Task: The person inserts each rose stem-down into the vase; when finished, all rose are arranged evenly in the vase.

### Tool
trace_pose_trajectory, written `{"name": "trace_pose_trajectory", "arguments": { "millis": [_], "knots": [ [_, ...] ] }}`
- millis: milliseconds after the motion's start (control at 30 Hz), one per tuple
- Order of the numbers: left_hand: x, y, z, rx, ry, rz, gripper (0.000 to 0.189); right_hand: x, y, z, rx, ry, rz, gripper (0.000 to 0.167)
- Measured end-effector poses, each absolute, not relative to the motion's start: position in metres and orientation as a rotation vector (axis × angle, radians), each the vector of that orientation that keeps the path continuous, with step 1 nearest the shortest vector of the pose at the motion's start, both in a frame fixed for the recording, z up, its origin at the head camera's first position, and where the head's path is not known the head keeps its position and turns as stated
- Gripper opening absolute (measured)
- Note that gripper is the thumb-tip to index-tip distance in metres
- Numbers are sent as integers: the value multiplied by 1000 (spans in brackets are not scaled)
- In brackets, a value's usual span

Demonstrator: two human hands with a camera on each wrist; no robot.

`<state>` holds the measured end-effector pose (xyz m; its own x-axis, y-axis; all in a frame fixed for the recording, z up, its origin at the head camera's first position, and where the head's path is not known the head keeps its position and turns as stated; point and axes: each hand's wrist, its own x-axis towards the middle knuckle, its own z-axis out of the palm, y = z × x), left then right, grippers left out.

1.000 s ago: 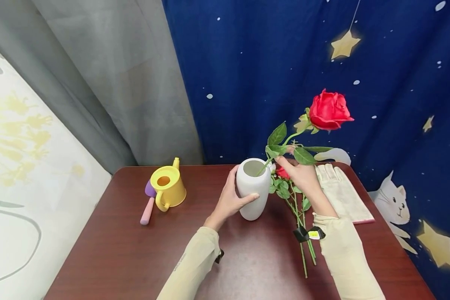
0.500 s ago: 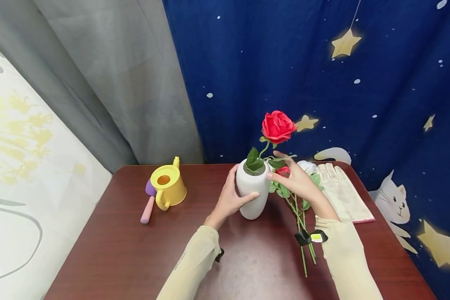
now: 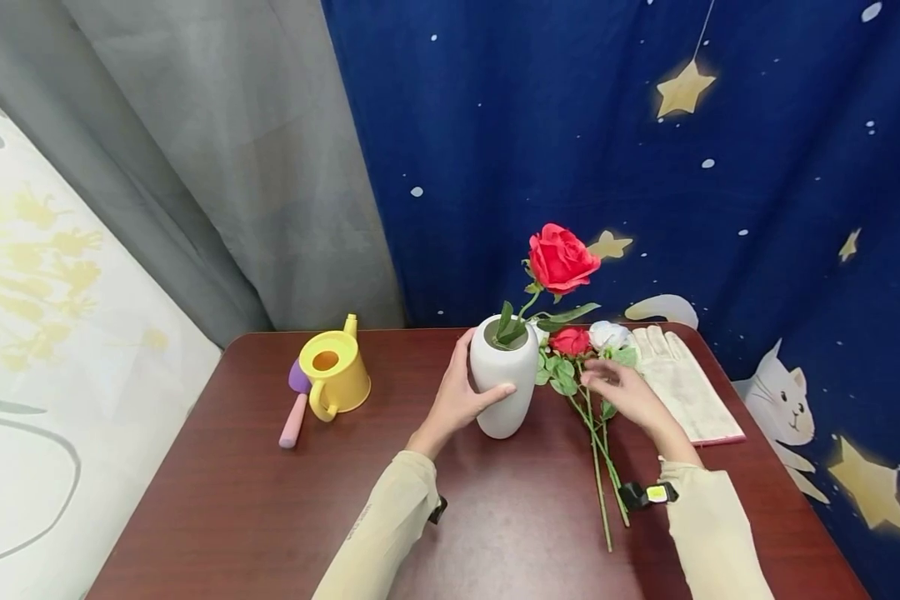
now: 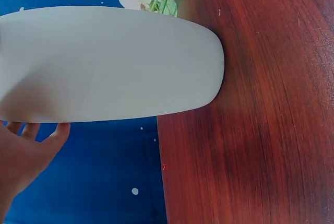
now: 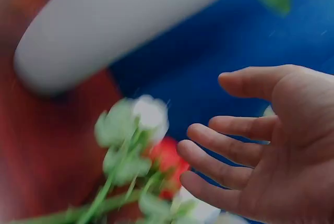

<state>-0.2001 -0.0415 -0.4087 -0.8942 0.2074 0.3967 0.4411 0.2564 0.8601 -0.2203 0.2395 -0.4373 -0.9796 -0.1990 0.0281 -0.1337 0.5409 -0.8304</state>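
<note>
A white vase (image 3: 504, 383) stands upright on the table, and my left hand (image 3: 461, 400) grips its left side with the thumb across the front. One red rose (image 3: 561, 258) is in the vase, its bloom leaning right above the rim and its leaves at the mouth. My right hand (image 3: 624, 392) hovers over the flowers lying right of the vase, fingers relaxed and holding nothing. Those flowers include a red rose (image 3: 570, 342) and a white rose (image 3: 609, 335), their green stems pointing toward me. In the right wrist view the right hand (image 5: 261, 145) is spread beside the blurred blooms.
On the left of the table stand a yellow watering can (image 3: 337, 375) and a small trowel (image 3: 293, 421) with a pink handle and purple blade. White gloves (image 3: 686, 387) lie at the right edge. A blue curtain (image 3: 495, 167) hangs behind the table (image 3: 232, 500).
The red rose went down into the vase as the right hand lowered it and let go. That hand then moved right and down to the lying flowers. The left hand stayed on the vase.
</note>
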Motion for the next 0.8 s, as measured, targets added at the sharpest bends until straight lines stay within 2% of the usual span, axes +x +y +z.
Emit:
{"name": "trace_pose_trajectory", "arguments": {
  "millis": [133,267,567,800],
  "knots": [
    [-201,-41,-409,-621,-2315,-1688,89,-218,248,-468,-286,2852,-1168,33],
    [-200,-41,-408,-614,-2315,-1688,90,-216,245,-484,-236,2884,-1094,31],
    [-202,-42,-410,-615,-2289,-1689,89,-225,226,-491,-183,2985,-1151,26],
    [-224,-41,-444,-600,-2324,-1652,96,-237,212,-497,-119,3032,-958,28]
  ]
}}
